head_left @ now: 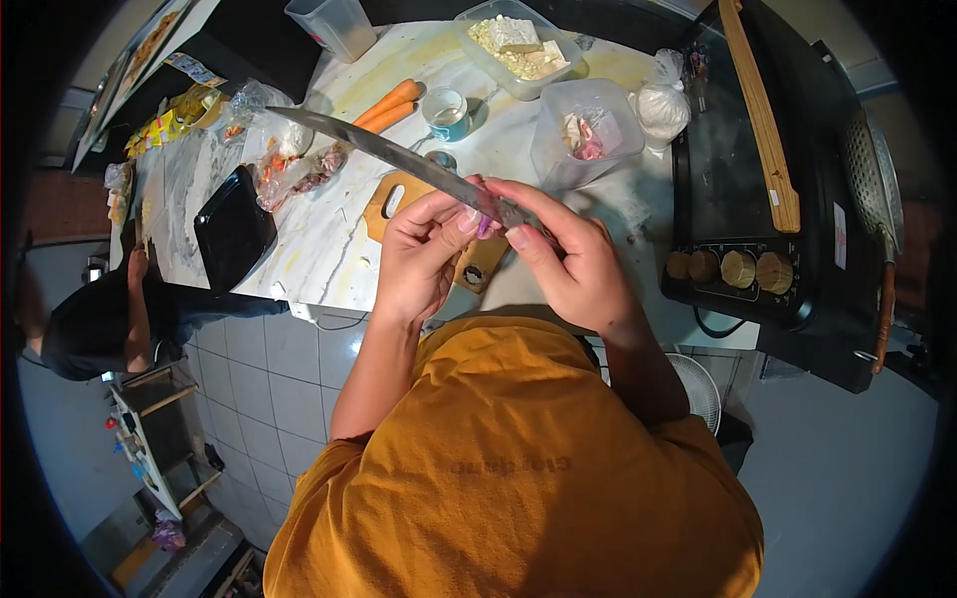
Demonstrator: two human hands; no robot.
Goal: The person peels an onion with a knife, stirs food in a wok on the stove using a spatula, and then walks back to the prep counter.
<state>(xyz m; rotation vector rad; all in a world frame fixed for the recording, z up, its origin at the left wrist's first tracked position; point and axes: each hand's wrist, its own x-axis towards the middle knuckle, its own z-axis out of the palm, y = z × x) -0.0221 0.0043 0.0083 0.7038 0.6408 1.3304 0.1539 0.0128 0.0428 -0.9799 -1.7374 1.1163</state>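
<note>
My right hand (573, 249) is closed on a large knife (389, 154), whose long blade points to the upper left; the handle is hidden in my grip. My left hand (424, 249) pinches a small purple shallot (485, 225) against the blade near its heel. Both hands are close together above a wooden cutting board (384, 206), part of which they cover. Just beyond the blade is a small blue-and-white tub (446, 115), with two carrots (394, 105) to its left.
Plastic containers with tofu (516, 35) and with pinkish pieces (588, 138) stand at the back. A black tray (234, 227) and plastic bags (299, 174) lie left. At right is a black stove (733, 149) with a wooden stick on it. Another person (100, 319) is far left.
</note>
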